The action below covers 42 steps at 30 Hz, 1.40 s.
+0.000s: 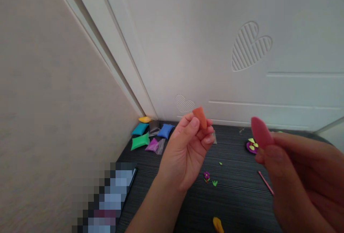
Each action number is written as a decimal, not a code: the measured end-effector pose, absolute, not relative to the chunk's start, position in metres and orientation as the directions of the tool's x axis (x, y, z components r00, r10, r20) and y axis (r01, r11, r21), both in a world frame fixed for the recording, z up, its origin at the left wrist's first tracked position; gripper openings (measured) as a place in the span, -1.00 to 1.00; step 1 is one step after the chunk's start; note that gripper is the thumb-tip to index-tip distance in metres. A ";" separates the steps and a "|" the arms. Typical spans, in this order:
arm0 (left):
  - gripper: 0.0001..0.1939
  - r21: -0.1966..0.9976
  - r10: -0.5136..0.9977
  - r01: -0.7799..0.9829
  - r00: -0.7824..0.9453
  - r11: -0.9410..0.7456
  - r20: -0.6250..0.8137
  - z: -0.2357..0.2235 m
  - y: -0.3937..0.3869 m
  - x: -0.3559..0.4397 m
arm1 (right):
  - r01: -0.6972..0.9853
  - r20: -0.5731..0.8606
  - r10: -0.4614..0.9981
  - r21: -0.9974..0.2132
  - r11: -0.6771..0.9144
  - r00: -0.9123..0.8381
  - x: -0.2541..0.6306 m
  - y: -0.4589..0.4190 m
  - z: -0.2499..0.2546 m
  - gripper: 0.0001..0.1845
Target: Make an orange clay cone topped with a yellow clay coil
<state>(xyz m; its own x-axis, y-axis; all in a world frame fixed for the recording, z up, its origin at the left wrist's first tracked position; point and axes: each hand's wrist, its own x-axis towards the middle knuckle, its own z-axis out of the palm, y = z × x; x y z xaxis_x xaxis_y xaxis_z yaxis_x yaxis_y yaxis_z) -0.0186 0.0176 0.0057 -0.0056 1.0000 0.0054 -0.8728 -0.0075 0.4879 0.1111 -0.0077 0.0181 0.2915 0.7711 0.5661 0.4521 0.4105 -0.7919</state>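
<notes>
My left hand (185,150) is raised over a dark striped table (236,197), its thumb and fingers pinched on a small orange clay piece (200,116) shaped like a cone. My right hand (298,175) is close to the camera and blurred at the right. It grips a pink flat tool (261,132) with a rounded tip that points up.
Several small clay packets lie at the table's back left: yellow (144,119), teal (139,129), green (140,141), purple (153,144), blue (165,130). A purple clay flower (206,175), green bits (215,182), a pink stick (265,182), a purple disc with yellow petals (252,146) and a yellow lump (217,224) lie about. White panelled door behind.
</notes>
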 end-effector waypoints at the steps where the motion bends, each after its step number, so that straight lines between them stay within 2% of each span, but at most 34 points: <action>1: -0.92 0.487 1.000 -0.874 -0.003 -0.002 -0.001 0.005 0.018 -0.019 | 0.451 0.573 0.772 -0.786 0.422 0.275 0.112 -0.007 0.018 -0.82; 5: -0.90 0.471 0.999 -0.882 0.044 0.036 0.005 0.006 0.019 -0.018 | 0.449 0.605 0.764 -0.760 0.470 0.223 0.115 -0.005 0.017 -0.86; 9: -0.91 0.463 0.988 -0.882 0.131 0.081 0.078 0.006 0.016 -0.018 | 0.477 0.613 0.777 -0.730 0.489 0.142 0.117 -0.003 0.018 -0.84; 12: -0.89 0.502 0.972 -0.859 0.195 0.104 0.133 0.005 0.013 -0.018 | 0.496 0.618 0.786 -0.686 0.532 0.012 0.121 0.000 0.019 -0.83; 16: -0.86 0.580 0.973 -0.808 0.203 0.103 0.110 0.006 0.011 -0.018 | 0.553 0.655 0.745 -0.578 0.600 -0.125 0.126 0.002 0.019 -0.81; 30: -0.84 0.645 0.976 -0.764 0.148 0.011 0.158 0.009 0.010 -0.017 | 0.608 0.745 0.627 -0.396 0.688 -0.226 0.136 0.003 0.012 -0.71; 37: -0.83 0.655 0.982 -0.756 0.129 0.005 0.141 0.007 0.009 -0.020 | 0.598 0.707 0.658 -0.417 0.684 -0.260 0.136 0.006 0.014 -0.79; 42: -0.85 0.652 0.978 -0.759 0.140 0.007 0.152 0.007 0.009 -0.019 | 0.564 0.762 0.593 -0.379 0.734 -0.259 0.140 0.005 0.013 -0.70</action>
<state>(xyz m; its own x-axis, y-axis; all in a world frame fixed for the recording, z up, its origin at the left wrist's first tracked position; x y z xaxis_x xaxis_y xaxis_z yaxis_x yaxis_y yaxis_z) -0.0193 0.0095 0.0070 0.1396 0.9784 0.1522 -0.7586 0.0069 0.6515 0.1399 0.0048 0.0126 -0.2591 0.5933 0.7622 0.5636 0.7337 -0.3795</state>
